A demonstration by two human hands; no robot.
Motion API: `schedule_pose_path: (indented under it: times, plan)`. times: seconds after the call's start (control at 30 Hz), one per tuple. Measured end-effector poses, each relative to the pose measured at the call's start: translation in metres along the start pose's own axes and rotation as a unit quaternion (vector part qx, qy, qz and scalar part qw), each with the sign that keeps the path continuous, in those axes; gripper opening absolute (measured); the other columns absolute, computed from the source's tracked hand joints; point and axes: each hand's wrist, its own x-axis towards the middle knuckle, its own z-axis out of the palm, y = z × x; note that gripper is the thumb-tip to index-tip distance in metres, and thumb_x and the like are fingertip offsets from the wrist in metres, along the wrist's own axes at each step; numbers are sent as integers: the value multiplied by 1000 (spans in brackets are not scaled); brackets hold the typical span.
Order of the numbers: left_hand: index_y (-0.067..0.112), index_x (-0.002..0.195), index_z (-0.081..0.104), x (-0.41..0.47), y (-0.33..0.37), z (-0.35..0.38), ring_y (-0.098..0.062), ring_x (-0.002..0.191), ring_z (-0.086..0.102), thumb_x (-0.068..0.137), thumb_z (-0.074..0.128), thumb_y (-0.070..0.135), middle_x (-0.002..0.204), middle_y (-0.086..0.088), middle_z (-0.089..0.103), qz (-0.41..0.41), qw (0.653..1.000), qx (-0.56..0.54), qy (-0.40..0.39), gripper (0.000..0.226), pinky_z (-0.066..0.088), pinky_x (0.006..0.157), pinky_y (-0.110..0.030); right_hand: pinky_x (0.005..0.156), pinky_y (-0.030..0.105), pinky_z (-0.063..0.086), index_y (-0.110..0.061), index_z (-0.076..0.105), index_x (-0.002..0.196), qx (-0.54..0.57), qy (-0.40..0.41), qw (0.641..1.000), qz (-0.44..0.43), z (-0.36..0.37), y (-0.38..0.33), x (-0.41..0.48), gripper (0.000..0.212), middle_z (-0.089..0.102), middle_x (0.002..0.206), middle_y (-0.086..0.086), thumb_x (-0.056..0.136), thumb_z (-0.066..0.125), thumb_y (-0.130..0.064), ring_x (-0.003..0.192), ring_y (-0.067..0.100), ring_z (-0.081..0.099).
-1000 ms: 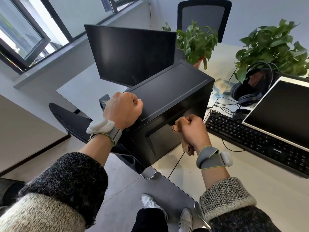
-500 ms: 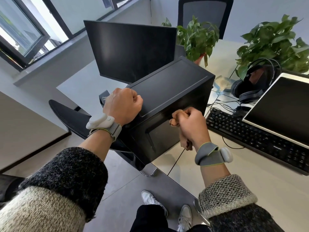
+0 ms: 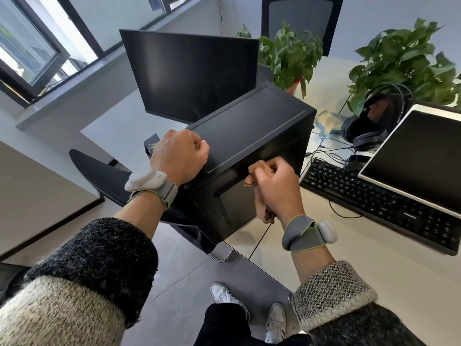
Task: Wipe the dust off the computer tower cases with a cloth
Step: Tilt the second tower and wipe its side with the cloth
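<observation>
tan cloth (image 3: 265, 214), bunched in the curled right hand (image 3: 277, 186), has barely shifted along the upper edge of the tower case (image 3: 249, 126) at the near left corner of the desk (image 3: 349, 265), while the left hand (image 3: 178, 156) stays fisted on top, so wiping looks unfinished.

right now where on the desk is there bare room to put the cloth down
Bare desk between the keyboard, the tower case and the near edge. Another bare patch left of the far monitor, toward the window. Crowded behind the keyboard: cables, headphones, plants.
</observation>
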Motion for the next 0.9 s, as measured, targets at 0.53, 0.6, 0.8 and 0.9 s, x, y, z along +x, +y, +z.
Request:
schedule_pose_path:
  times: [0.53, 0.6, 0.8, 0.9]
  plan:
    - [15, 55, 57, -3, 4, -2, -15, 49, 48, 94, 55, 23, 53, -2, 51, -4, 1000, -1, -3, 40, 34, 50, -22, 68, 30, 48, -16, 60, 106, 25, 30, 999, 23, 6, 22, -7, 16, 64, 91, -6, 104, 62, -31, 90, 22, 67]
    - [15, 55, 56, -3, 5, -2, -15, 49, 48, 94, 55, 22, 53, -2, 50, -3, 1000, 0, 2, 40, 38, 51, -23, 73, 29, 43, -17, 55, 107, -16, -13, 998, 59, 12, 28, -10, 14, 64, 95, -1, 105, 58, -31, 96, 29, 66]
    - [10, 55, 58, -3, 1, -2, -26, 51, 57, 90, 52, 25, 53, -9, 53, 6, 1000, -1, 3, 38, 55, 54, -36, 66, 28, 54, -21, 63, 106, 5, -55, 998, -13, 5, 2, -12, 24, 68, 93, -4, 101, 66, -44, 84, 12, 66]
    - [9, 55, 57, -2, 1, -3, -28, 50, 55, 89, 53, 24, 53, -10, 52, 8, 1000, -5, 3, 38, 50, 49, -33, 67, 29, 55, -20, 63, 105, 46, 2, 999, -6, 9, 9, -13, 16, 68, 92, -4, 102, 66, -36, 85, 19, 69]
